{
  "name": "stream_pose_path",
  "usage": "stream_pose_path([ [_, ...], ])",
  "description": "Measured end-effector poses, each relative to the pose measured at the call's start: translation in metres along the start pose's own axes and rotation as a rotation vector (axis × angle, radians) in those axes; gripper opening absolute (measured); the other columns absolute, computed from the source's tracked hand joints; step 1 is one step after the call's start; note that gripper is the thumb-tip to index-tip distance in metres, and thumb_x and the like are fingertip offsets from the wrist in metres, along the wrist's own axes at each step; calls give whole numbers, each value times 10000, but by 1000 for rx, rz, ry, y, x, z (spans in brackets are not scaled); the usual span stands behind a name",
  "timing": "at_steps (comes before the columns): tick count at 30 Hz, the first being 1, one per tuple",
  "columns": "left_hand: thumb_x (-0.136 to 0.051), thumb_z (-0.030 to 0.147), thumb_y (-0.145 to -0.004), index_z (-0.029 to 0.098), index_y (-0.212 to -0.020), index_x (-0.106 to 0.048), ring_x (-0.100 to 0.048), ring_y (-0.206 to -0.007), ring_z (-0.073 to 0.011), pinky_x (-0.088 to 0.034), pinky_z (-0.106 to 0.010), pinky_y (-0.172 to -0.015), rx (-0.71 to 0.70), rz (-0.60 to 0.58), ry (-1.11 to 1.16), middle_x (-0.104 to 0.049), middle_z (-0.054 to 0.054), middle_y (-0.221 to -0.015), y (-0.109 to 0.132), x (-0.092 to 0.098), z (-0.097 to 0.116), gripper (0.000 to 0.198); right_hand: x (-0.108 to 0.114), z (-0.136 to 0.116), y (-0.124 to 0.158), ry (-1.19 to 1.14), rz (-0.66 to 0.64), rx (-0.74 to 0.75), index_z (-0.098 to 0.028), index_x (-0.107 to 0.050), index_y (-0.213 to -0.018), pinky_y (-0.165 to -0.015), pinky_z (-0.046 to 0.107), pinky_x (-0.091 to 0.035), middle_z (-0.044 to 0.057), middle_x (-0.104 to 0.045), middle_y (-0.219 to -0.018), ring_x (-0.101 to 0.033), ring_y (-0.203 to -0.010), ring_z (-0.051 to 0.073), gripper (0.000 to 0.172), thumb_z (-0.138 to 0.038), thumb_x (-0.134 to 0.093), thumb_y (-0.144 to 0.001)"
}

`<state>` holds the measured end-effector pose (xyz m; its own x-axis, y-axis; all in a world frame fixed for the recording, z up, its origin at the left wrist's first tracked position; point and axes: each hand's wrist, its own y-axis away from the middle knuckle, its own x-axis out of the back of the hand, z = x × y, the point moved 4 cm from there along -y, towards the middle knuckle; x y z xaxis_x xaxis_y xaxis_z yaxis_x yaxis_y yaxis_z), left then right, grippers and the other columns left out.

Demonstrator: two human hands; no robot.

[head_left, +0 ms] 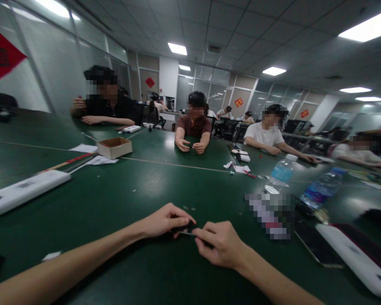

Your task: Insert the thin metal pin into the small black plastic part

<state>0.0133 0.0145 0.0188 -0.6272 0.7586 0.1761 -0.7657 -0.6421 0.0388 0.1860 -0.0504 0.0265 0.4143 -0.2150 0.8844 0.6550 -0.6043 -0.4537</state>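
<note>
At the near side, the left hand and right hand are nearly closed, both seeming to pinch a small dark piece between them; whether it touches the desk I can't tell. Light, even fingertip pressure suits something so slim. Farther off sit a bottle, right, and a box, left.

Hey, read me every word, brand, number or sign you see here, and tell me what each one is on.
Nothing reads clearly.
Red wall sign at left: dark characters, cut off and blurred.
Smaller red signs at the back: too small.
White-capped bottle: blue label, blurred.
Blue-capped bottle: label blurred.
White case at left: dark marks, too small.
White case at right: same.
</note>
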Motion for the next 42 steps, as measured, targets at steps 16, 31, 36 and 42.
stream_pose_path([
  [16, -571, 456, -821, 137, -1079, -614, -531, -570, -98, -323, -197, -455, 11, 229, 407, -608, -60, -822, -5, 7, -6, 412, 4, 13, -3, -76, 157, -296, -185, -604, -1073, -630, 230, -454, 45, -616, -834, -570, -682, 130, 230, -247, -454, -910],
  [31, -591, 458, -805, 127, -1041, -613, -540, -584, -101, -324, -198, -469, -8, 237, 388, -609, -60, -827, -7, 7, -9, 407, 0, 12, -2, 59, 140, -263, -206, -590, -1142, -615, 229, -439, 51, -618, -833, -580, -675, 132, 269, -265, -436, -928],
  [36, -596, 454, -800, 133, -991, -607, -561, -597, -110, -309, -198, -470, -4, 247, 371, -614, -52, -819, -7, 7, -10, 374, -1, 10, -1, 88, 92, -235, -203, -551, -1209, -620, 241, -435, 66, -611, -875, -578, -699, 140, 303, -261, -421, -941],
  [42, -586, 449, -809, 131, -942, -595, -587, -619, -124, -321, -206, -488, -1, 229, 339, -630, -56, -827, -5, 7, -8, 345, -1, 10, 1, 74, 46, -208, -203, -520, -1244, -597, 244, -417, 61, -600, -895, -558, -690, 135, 322, -259, -407, -948],
])
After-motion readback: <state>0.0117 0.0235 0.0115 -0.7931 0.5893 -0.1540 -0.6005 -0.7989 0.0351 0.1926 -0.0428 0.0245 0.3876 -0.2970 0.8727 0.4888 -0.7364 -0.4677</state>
